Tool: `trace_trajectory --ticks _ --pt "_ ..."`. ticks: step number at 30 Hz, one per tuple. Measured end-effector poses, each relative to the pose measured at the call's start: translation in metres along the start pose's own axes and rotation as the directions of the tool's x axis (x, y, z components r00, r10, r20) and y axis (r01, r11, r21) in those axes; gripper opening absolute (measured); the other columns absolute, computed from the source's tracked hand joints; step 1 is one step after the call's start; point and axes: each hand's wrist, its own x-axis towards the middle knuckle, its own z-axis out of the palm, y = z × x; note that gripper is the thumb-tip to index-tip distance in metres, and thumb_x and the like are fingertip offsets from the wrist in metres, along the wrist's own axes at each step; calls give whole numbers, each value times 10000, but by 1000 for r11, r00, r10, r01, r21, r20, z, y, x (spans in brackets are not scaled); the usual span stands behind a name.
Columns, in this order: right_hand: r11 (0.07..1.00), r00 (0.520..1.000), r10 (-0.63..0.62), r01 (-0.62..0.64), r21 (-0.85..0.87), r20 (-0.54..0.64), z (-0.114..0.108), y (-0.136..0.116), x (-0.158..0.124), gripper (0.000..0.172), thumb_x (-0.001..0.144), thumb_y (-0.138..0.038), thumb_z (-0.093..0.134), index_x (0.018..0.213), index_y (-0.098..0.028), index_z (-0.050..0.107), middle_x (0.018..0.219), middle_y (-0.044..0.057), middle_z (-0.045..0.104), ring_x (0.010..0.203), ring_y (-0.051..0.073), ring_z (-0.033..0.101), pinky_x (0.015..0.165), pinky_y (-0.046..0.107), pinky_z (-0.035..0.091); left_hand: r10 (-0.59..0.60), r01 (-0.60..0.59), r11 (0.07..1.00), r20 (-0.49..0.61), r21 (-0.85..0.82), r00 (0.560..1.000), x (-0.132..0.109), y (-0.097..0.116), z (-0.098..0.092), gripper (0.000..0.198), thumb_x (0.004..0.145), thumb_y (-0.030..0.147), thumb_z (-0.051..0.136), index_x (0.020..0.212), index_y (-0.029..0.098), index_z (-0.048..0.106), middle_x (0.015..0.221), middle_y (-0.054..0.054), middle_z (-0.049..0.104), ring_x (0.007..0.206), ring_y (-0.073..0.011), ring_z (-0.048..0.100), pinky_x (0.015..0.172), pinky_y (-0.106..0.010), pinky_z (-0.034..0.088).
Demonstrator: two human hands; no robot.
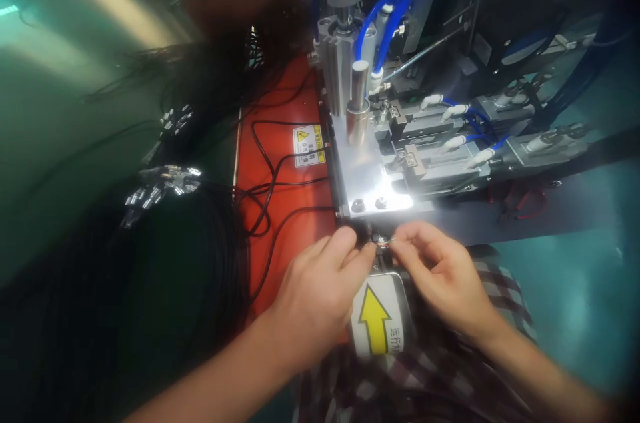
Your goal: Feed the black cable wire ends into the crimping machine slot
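Pinching thin wires (389,242) in the nearly closed right hand (440,270), just in front of the metal plate (367,173); curling the left hand (320,283) nearby, its hold impossible to tell. Seen leftward: red counter (295,243) bearing loose black cables (273,176); rightward, blurred blue-green surroundings (570,276).

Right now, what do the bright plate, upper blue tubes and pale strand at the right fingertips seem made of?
Bright plate: smooth bare metal, perhaps aluminium or steel; it throws strong glare.
Blue tubes: probably glossy plastic; smooth bends with highlights.
Pale strand: thin, possibly insulated wire; too small to judge material or finish.
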Motion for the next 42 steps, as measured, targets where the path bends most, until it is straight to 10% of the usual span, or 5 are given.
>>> trace_trajectory --ticks 6,12,25,34,42 --pt "976 990 115 -128 173 85 -1 -4 2 168 875 -320 581 777 -184 581 622 -18 564 569 119 531 534 218 451 -29 29 998 3 -56 1000 -1 0 1 255 906 124 425 1030 98 646 793 -56 503 663 -146 515 534 -230 457" --pt "1000 995 -15 17 21 -96 1 0 -2 90 847 -260 615 790 -191 626 701 14 618 621 143 567 517 233 431 -51 51 996 3 -76 999 -1 -1 2 284 865 52 410 1013 114 644 803 -47 491 660 -136 502 536 -222 454" --pt "982 979 -189 187 -43 -72 -3 5 -1 68 850 -187 610 788 -212 624 654 -16 588 566 115 515 517 225 405 -48 46 994 -17 -102 999 -1 -3 4 287 845 36 441 1029 94 654 803 -45 485 652 -137 495 525 -222 434" --pt "991 992 113 -109 75 -57 -1 -13 -1 118 796 -262 619 712 -185 587 596 -30 515 512 93 428 461 209 353 -57 55 993 -21 -108 998 -2 -2 4 282 853 39 442 1019 93 662 801 -41 482 645 -133 493 515 -221 426" --pt "890 909 390 -413 193 147 -8 -23 8 222 749 -334 628 630 -168 540 491 -61 439 431 62 322 397 187 239 -73 72 992 -11 -108 997 0 -1 4 259 861 59 440 973 113 667 789 -35 479 636 -132 492 517 -221 440"
